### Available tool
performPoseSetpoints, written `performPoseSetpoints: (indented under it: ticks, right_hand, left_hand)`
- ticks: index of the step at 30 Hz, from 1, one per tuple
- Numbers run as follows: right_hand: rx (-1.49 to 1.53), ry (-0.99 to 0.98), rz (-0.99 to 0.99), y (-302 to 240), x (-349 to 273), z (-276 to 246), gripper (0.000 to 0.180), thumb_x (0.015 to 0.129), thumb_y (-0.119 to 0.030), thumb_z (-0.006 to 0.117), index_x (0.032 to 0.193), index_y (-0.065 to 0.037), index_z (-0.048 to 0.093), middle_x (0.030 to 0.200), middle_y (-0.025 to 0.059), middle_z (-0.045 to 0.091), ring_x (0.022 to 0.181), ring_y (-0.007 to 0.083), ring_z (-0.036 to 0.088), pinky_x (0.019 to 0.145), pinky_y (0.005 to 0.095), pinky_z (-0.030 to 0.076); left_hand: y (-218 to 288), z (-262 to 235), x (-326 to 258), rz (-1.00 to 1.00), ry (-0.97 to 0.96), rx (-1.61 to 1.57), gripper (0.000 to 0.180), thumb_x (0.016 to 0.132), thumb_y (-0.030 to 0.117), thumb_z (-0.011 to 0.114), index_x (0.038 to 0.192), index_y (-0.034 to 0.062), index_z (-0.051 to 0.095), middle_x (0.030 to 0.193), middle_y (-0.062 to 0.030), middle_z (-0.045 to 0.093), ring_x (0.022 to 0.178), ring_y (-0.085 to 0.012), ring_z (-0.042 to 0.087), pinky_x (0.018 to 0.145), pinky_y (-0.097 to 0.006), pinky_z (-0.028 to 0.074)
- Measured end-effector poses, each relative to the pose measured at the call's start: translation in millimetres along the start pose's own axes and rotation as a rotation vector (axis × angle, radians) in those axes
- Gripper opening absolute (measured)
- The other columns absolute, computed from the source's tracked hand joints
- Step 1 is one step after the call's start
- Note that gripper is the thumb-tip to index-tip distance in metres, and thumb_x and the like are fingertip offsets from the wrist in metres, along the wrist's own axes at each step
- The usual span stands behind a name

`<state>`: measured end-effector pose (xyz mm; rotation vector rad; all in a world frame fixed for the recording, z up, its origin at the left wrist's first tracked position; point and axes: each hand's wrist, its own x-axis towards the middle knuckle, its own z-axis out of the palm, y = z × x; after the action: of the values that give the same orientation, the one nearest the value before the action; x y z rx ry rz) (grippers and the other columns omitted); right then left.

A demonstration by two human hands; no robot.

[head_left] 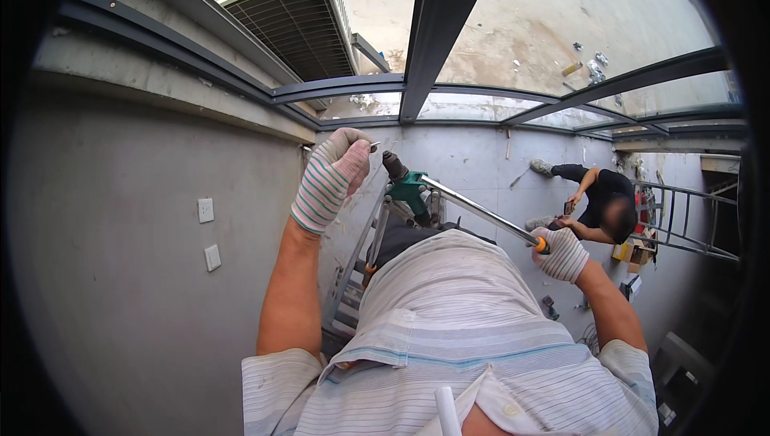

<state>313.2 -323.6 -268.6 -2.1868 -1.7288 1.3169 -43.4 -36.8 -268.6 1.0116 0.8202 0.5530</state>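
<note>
From atop a ladder, the gloved left hand [333, 173] pinches a small screw [374, 146] at frame centre; the right hand [561, 253] grips a long metal bar [473, 210]. The screw appears not yet fixed.

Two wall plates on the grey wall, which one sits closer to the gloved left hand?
The upper wall plate. It sits higher on the wall, nearer the left hand, than the lower wall plate.

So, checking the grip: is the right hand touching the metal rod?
Touching: the head view shows the right hand closed around the orange-tipped end of the rod.
</note>
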Motion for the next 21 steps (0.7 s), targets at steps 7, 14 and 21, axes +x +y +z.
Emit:
performPoseSetpoints:
  ticks: [7, 14, 21]
  right_hand:
    - [-0.016, -0.002, 0.021, -4, -1, 0, 0.020, 0.085, -0.013, 0.064, 0.104, -0.007, 0.067, 0.072, 0.0179, 0.064, 0.068, 0.0388, 0.065, 0.066, 0.0420, 0.054]
    - [-0.026, 0.012, 0.014, -4, -2, -1, 0.022, 0.085, -0.014, 0.064, 0.106, -0.007, 0.068, 0.073, 0.0181, 0.066, 0.069, 0.0387, 0.067, 0.065, 0.0420, 0.054]
    - [-0.066, -0.009, 0.038, -11, -4, -9, 0.021, 0.085, -0.013, 0.064, 0.105, -0.007, 0.068, 0.073, 0.0190, 0.065, 0.070, 0.0381, 0.066, 0.068, 0.0418, 0.054]
  left_hand:
    - [10, -1, 5, -0.084, -0.035, 0.156, 0.021, 0.103, 0.028, 0.063, 0.098, 0.0074, 0.063, 0.069, 0.0076, 0.051, 0.054, 0.0005, 0.040, 0.047, -0.018, 0.032]
    - [33, 4, 7, -0.097, -0.073, 0.318, 0.020, 0.101, 0.025, 0.063, 0.098, 0.0056, 0.066, 0.072, 0.0065, 0.052, 0.064, -0.0022, 0.043, 0.056, -0.020, 0.038]
    - [73, 5, 32, -0.035, -0.314, 0.860, 0.020, 0.096, 0.021, 0.062, 0.093, 0.0020, 0.065, 0.072, 0.0022, 0.056, 0.067, -0.0096, 0.054, 0.063, -0.028, 0.047]
